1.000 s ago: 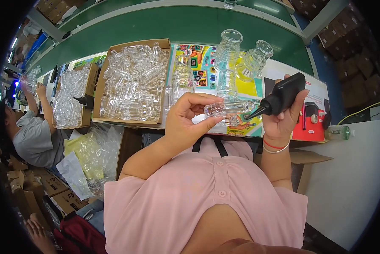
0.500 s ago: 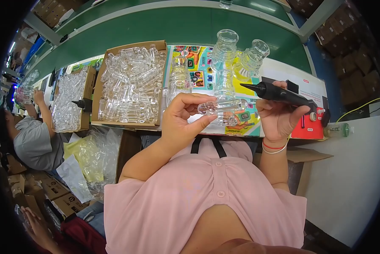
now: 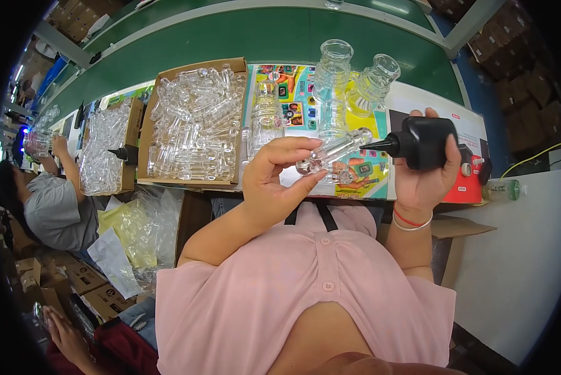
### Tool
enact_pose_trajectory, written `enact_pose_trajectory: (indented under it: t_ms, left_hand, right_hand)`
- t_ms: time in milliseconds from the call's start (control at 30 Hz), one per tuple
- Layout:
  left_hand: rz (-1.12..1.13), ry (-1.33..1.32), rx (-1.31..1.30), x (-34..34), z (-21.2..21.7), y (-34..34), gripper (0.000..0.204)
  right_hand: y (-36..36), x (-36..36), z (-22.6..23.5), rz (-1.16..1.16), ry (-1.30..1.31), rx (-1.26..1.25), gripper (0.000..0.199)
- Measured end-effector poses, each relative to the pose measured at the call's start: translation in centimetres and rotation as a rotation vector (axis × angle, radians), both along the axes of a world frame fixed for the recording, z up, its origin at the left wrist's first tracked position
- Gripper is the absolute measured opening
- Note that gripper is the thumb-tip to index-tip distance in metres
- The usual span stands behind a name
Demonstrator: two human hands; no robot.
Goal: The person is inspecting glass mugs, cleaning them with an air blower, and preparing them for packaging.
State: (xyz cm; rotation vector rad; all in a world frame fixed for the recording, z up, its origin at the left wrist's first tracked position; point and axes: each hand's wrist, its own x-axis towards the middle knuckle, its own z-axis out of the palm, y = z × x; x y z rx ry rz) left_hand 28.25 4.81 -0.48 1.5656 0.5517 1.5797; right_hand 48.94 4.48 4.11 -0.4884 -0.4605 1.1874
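A worker's left hand (image 3: 280,181) pinches a clear glass tube with a rounded end (image 3: 338,150) between thumb and fingers above the near edge of a green worktop (image 3: 268,37), while the right hand (image 3: 425,184) is wrapped around a squarish black bottle (image 3: 435,144). The two hands are apart. From where I stand, the bottle's tapered black nozzle (image 3: 383,145) points left, its tip at the tube's right end; whether they touch, I cannot tell.

Half a second earlier, the nozzle aimed toward the far left, clear of the tube, which lay nearly level. Now the bottle has been turned so its broad side shows, and the tube slants, right end toward the far side.

Beyond the hands, a tall ringed clear glass vessel (image 3: 334,78) and a leaning clear glass vessel (image 3: 373,87) hold their places. To the left sits a shallow brown cardboard box (image 3: 145,147) heaped with clear glass pieces (image 3: 196,119). Farther left, a co-worker in a grey shirt (image 3: 58,212) reaches over the worktop.
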Motion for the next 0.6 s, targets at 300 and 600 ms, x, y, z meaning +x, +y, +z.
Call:
enact_pose_trajectory:
  t_ms: [300,600]
  left_hand:
    - [0.068,-0.010,0.130,-0.2,0.1,0.3,0.041]
    - [0.108,0.001,0.174,-0.3,0.2,0.4,0.041]
  right_hand:
    - [-2.3,-1.2,2.0,-0.208,-0.510,0.169,0.049]
    - [-3.7,-2.2,2.7,-0.332,-0.850,0.085,0.052]
